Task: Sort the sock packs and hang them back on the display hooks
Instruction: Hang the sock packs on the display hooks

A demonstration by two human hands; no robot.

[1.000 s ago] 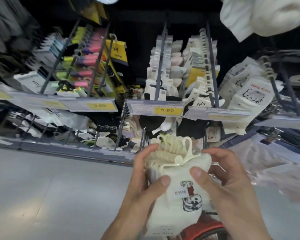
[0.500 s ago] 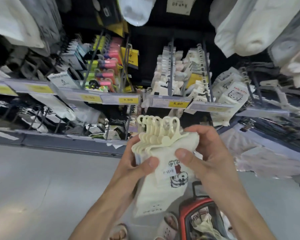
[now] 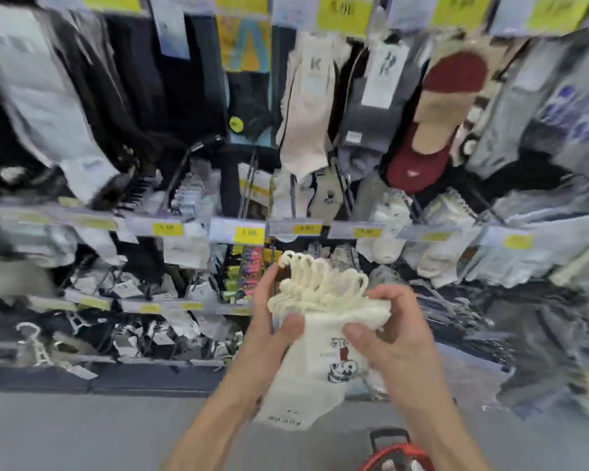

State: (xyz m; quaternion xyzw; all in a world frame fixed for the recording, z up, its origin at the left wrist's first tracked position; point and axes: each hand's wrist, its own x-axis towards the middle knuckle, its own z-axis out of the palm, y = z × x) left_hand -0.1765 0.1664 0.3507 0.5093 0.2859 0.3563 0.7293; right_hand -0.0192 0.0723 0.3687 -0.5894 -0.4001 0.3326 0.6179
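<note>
Sock packs [image 3: 320, 365] lifted toward the rack [image 3: 191, 229]
Left hand [image 3: 269, 324] and right hand [image 3: 391, 334] grip them, fingers curled tight; hanging looks next.

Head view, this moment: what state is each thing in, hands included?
sock packs: bunched in one stack, held in front of the display, not hung.
hangers: fanned at the stack's top, on no hook.
left hand: curled round the stack's left edge.
right hand: pinching the stack's top right.
rack: hooks loaded with socks, blurred.
basket: cut off by the bottom edge.
</note>
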